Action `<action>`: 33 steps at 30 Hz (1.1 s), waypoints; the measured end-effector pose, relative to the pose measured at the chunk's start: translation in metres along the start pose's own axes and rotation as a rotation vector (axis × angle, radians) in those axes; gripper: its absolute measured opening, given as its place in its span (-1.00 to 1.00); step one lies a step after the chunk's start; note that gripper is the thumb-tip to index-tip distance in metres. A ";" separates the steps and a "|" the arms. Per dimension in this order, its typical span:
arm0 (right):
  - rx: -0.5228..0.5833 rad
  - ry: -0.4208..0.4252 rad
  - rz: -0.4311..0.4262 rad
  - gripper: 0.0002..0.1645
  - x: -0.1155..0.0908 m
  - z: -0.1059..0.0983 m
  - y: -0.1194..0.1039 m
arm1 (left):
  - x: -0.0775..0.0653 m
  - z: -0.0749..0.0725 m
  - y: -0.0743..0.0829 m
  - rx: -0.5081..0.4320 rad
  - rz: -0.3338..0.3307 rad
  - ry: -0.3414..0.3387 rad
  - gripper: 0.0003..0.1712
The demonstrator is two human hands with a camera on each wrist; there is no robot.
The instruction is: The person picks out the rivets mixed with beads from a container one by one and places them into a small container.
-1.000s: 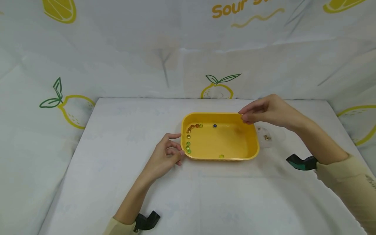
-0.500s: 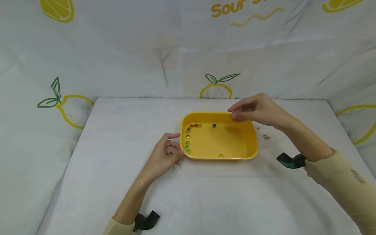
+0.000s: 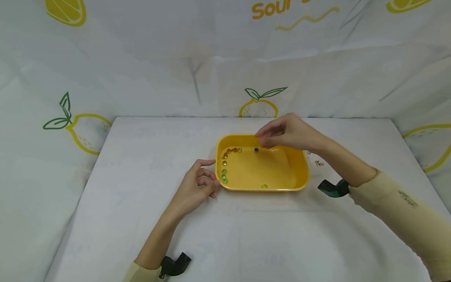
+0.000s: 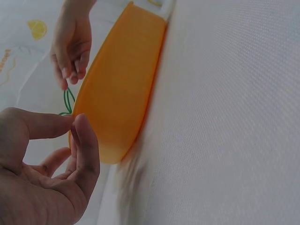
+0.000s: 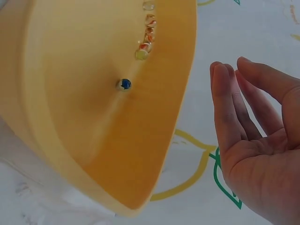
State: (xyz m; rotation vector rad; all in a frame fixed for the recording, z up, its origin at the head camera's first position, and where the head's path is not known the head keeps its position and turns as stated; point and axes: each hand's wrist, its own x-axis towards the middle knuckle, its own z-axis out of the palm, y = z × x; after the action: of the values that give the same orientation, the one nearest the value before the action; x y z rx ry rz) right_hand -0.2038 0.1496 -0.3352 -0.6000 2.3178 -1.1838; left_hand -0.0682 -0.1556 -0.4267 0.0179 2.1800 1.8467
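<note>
A yellow tray [image 3: 271, 168] holds small glass marbles: a row of orange, yellow and green marbles [image 3: 224, 171] along its left end, a yellow-green marble [image 3: 264, 187] by the front wall, and a blue marble [image 5: 124, 85] near the back wall. My left hand [image 3: 197, 188] touches the outside of the tray's left end with index fingertip and thumb; its other fingers are loosely bent. Over the tray's back edge is my right hand [image 3: 292, 133], thumb and fingertips close together near the blue marble in the head view. I cannot tell whether a small thing sits between those fingertips.
Right of the tray, partly behind the right forearm, several small gold-brown pieces [image 3: 319, 163] lie on the white tabletop [image 3: 169, 145]. A white sheet [image 3: 158, 58] printed with lemons stands behind the table. A black wrist mount [image 3: 174, 264] sits on the left wrist.
My right hand has moved left along the tray's back edge, from its right back corner to near the blue marble. The left hand and the tray stay in place.
</note>
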 end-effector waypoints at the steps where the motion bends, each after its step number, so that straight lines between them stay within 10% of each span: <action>1: 0.001 -0.002 0.003 -0.64 0.001 0.001 -0.001 | 0.000 0.000 0.000 0.000 -0.002 0.001 -0.31; 33: -0.019 -0.062 -0.041 -0.74 0.038 0.023 -0.009 | 0.001 -0.001 -0.001 -0.009 -0.006 -0.006 -0.30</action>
State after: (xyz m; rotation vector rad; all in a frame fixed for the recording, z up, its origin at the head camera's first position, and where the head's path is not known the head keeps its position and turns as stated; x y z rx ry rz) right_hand -0.2188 0.1091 -0.3478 -0.6841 2.2773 -1.1461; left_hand -0.0687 -0.1568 -0.4280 0.0150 2.1653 1.8509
